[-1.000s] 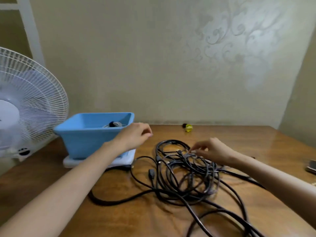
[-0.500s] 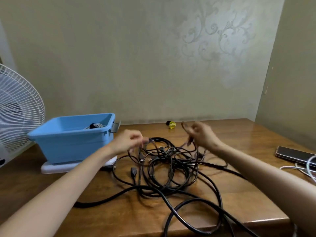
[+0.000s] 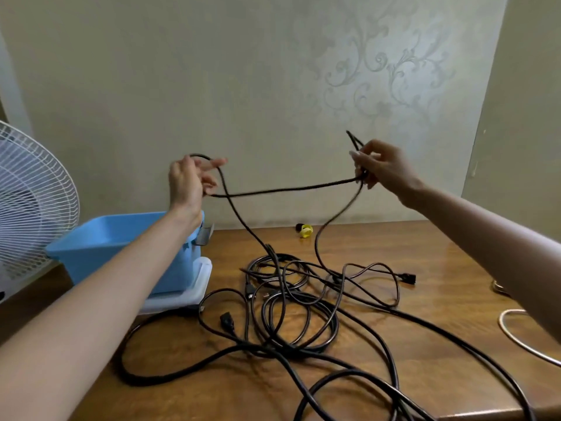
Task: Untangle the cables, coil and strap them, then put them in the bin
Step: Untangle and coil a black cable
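Note:
A tangle of black cables (image 3: 291, 311) lies on the wooden table (image 3: 394, 256). Both my hands are raised above it with one thin black cable (image 3: 285, 188) stretched between them. My left hand (image 3: 189, 180) has the cable looped over its fingers, which curl round it. My right hand (image 3: 379, 165) pinches the cable near its end, and the tip sticks up above the fingers. From each hand a strand hangs down into the tangle. The blue bin (image 3: 121, 247) stands at the left on a white base, partly hidden by my left forearm.
A white fan (image 3: 33, 202) stands at the far left. A small yellow and black strap (image 3: 305, 230) lies near the wall. A white cable (image 3: 522, 332) curves at the right edge. Thick black cables run off the table's front edge (image 3: 485, 411).
Both hands have risen from the tangle and moved apart, lifting one thin cable into the air. The view has shifted right, so less of the fan shows.

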### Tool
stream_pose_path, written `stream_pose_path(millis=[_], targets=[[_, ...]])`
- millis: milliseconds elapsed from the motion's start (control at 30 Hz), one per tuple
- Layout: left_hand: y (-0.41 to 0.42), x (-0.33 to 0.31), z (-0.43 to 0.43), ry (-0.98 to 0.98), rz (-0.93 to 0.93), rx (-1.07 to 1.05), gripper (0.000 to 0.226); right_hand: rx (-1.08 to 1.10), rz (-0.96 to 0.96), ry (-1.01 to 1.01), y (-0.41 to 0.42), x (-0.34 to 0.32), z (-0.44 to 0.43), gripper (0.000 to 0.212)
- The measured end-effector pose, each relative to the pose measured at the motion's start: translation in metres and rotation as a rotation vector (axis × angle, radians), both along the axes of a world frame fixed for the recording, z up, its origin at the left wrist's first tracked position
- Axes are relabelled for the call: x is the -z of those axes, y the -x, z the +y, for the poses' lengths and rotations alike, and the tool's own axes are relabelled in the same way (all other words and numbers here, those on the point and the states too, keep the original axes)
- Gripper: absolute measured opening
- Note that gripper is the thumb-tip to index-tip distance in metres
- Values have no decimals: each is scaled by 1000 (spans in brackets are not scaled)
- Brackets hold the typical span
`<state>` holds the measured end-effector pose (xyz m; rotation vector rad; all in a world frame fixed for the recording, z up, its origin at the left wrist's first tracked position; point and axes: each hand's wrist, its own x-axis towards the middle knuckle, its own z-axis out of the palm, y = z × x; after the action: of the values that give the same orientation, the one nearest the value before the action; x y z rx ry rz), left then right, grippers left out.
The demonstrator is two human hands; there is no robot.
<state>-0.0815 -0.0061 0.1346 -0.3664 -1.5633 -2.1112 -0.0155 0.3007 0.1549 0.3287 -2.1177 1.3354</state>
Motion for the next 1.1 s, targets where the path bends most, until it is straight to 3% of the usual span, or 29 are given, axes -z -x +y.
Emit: stream_pose_path(millis=[133,267,333,400,433,467,533,600,667,733,833,900,1000,1100], targets=[[11,-23,-15,-161,20,-181,24,166,-29,-240,10,26,13,24],[15,-16,-27,-72,-199,-117,26,8,-217,-416,2,34,23,17],[14,-9,-34,34,-244,43,20,-89,-465,-568,-1,35,31,19],[7,-8,-34,267,-212,203,23,-159,-837,-781,-3,39,34,33],[1,-10,-29,418,-171,271,29,-174,-921,-846,-2,41,29,41],[-8,-13,-20,574,-112,322,32,-159,-884,-835,0,43,20,49],[-27,-20,9,837,27,376,33,-112,-508,-595,4,39,-9,67],[-43,-24,37,1014,189,347,26,-256,-230,-356,2,25,-41,76],[-50,-25,53,1100,347,224,15,-395,-236,-325,-3,10,-66,45],[-45,-27,52,1110,392,68,8,-292,-208,-390,-4,0,-76,10],[-26,-19,34,1061,199,-29,12,164,138,-430,8,-10,-62,13],[-11,-4,18,928,5,-28,21,299,223,-170,9,-22,-43,18],[8,17,-8,643,-182,-7,24,252,80,335,7,-30,-4,18],[20,35,-17,601,-248,-49,23,64,-53,665,7,-25,13,23]])
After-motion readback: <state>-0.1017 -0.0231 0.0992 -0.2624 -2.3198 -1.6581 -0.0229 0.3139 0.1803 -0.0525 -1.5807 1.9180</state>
